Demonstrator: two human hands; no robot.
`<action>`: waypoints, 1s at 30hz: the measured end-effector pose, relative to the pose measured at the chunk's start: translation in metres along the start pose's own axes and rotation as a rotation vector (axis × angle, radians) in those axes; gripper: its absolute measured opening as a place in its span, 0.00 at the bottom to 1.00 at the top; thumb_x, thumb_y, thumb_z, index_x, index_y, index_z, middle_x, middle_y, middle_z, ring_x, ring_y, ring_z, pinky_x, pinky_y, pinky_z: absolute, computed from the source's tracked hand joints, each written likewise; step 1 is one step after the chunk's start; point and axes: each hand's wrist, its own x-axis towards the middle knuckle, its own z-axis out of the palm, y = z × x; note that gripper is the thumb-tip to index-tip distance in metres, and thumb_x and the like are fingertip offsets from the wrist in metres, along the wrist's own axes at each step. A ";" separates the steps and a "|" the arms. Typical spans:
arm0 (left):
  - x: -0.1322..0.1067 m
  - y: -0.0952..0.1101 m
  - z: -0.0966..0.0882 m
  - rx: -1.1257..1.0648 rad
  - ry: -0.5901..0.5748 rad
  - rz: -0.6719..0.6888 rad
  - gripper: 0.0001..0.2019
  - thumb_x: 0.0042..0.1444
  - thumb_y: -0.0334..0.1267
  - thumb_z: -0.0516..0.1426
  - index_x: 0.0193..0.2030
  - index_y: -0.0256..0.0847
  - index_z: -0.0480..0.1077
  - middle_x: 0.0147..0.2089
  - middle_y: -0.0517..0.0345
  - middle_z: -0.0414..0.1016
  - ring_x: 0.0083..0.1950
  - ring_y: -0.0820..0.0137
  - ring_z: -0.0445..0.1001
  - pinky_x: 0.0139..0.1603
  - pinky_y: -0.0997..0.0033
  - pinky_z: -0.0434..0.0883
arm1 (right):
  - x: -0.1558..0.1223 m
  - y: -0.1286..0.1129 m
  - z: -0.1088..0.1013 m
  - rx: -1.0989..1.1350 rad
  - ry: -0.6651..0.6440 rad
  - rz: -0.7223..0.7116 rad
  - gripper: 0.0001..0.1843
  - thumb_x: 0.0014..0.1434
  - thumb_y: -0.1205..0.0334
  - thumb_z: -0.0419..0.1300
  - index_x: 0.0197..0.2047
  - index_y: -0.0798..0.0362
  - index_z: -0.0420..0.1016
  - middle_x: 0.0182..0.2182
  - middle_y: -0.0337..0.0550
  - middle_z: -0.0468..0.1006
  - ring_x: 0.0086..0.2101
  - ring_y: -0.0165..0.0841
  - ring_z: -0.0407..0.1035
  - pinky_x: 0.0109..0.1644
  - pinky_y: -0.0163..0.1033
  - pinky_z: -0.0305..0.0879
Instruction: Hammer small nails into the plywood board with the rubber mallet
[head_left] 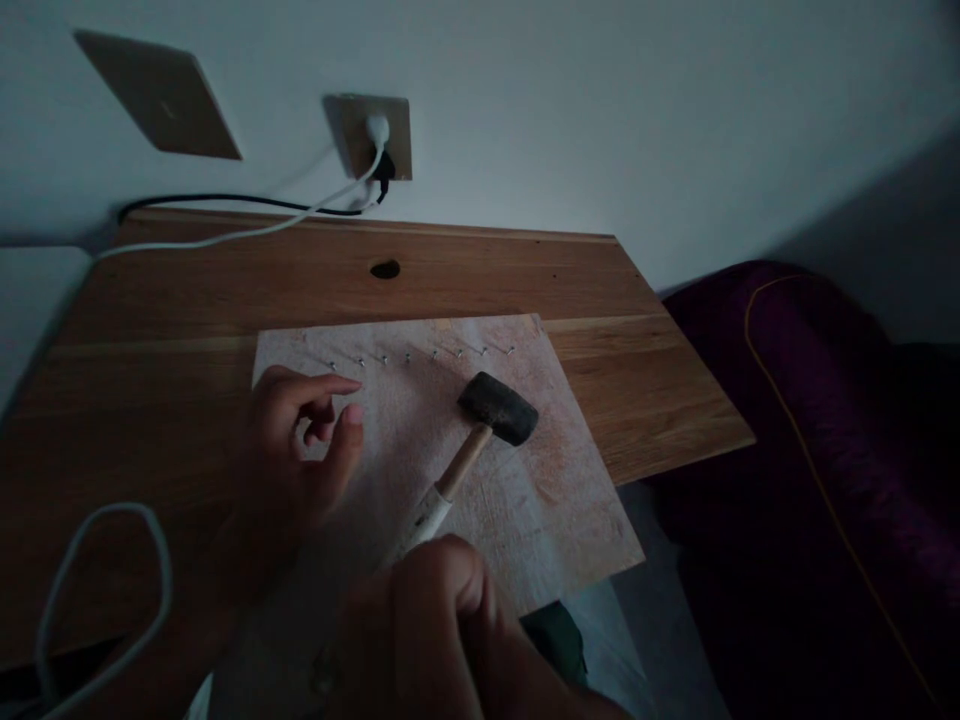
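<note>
My right hand (439,625) is closed round the wooden handle of a black rubber mallet (497,407). The mallet's head hovers over or rests on a pale thin board (547,480) lying on the wooden desk (187,400). A row of several small nails (420,355) stands along the board's far edge. My left hand (304,450) hovers over the board's left part. Its index finger points right, its thumb is raised and the other fingers are curled. Nothing shows between them.
Behind the desk, a wall socket (377,137) holds a white plug and a black plug, their cables trailing left. A white cable loop (105,590) lies at the desk's front left. A dark purple cushioned seat (810,450) stands on the right.
</note>
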 end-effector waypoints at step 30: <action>-0.003 -0.005 0.002 0.076 0.017 0.058 0.05 0.67 0.37 0.61 0.48 0.47 0.76 0.32 0.66 0.66 0.27 0.75 0.65 0.26 0.75 0.66 | 0.004 -0.016 -0.016 1.126 0.014 -0.134 0.09 0.61 0.59 0.77 0.38 0.47 0.81 0.24 0.24 0.55 0.17 0.17 0.40 0.18 0.24 0.40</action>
